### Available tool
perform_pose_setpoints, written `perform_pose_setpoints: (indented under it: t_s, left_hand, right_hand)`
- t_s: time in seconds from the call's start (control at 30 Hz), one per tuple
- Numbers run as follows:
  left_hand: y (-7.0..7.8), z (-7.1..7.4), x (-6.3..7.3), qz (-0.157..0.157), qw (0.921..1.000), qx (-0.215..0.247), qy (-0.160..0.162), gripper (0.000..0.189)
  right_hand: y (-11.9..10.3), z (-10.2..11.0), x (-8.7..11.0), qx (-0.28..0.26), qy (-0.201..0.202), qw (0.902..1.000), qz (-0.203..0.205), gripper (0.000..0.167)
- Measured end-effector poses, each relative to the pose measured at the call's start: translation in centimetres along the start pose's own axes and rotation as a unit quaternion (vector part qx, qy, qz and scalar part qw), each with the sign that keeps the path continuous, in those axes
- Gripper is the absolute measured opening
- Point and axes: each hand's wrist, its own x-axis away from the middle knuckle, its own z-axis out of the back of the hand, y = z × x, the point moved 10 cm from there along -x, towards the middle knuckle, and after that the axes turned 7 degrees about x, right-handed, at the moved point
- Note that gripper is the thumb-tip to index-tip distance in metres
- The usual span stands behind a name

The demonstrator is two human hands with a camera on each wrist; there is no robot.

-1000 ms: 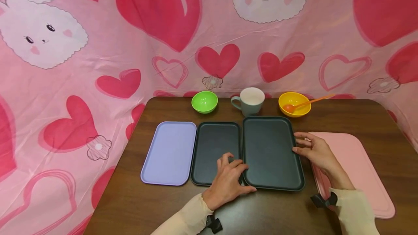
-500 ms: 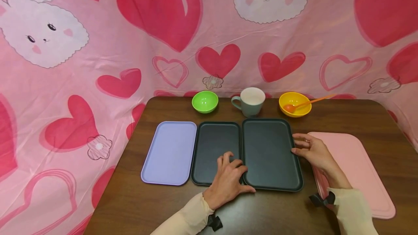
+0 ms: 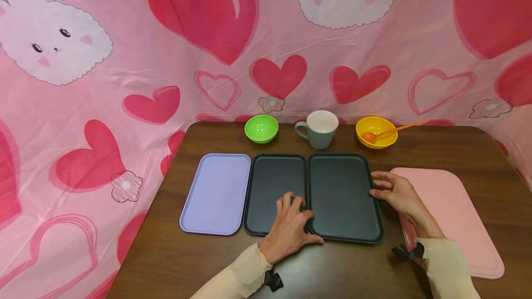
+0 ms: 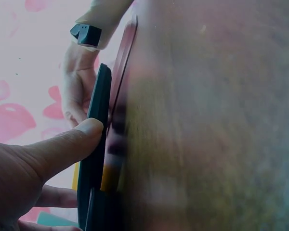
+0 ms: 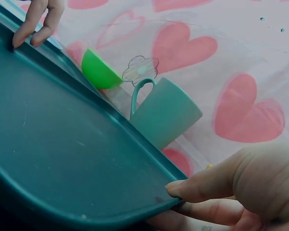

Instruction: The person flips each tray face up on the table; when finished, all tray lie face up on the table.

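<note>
Held from two sides, the large dark tray [image 3: 344, 197] was between the small dark tray [image 3: 276, 176] and the pink board [image 3: 449, 216].
With twelve at its far side, the left hand [image 3: 288, 227] gripped the corner at seven o'clock, thumb at the near edge; the right hand [image 3: 400, 195] pinched the rim at three, thumb above, fingers beneath. The small dark tray lay just beside it at nine, the mug [image 3: 321, 134] stood at eleven, and the yellow bowl [image 3: 384, 141] at one.
</note>
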Motion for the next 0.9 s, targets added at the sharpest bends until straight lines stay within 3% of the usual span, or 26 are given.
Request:
perform_pose_setpoints:
  t_s: [0.23, 0.57, 0.9]
  left_hand:
    - [0.0, -0.4, 0.0, -0.004, 0.9999, -0.007, 0.008, 0.054]
    - [0.0, -0.8, 0.2, -0.010, 0.9992, -0.036, 0.015, 0.054]
    - [0.1, -0.8, 0.2, -0.010, 0.9990, -0.044, 0.004, 0.055]
  right_hand:
    - [0.0, 0.1, -0.2, 0.019, 0.014, 0.9997, 0.003, 0.062]
    - [-1.4, 0.4, 0.2, 0.102, 0.058, 0.9927, 0.028, 0.054]
    - [-2.1, 0.5, 0.8, 0.131, 0.053, 0.9893, 0.037, 0.050]
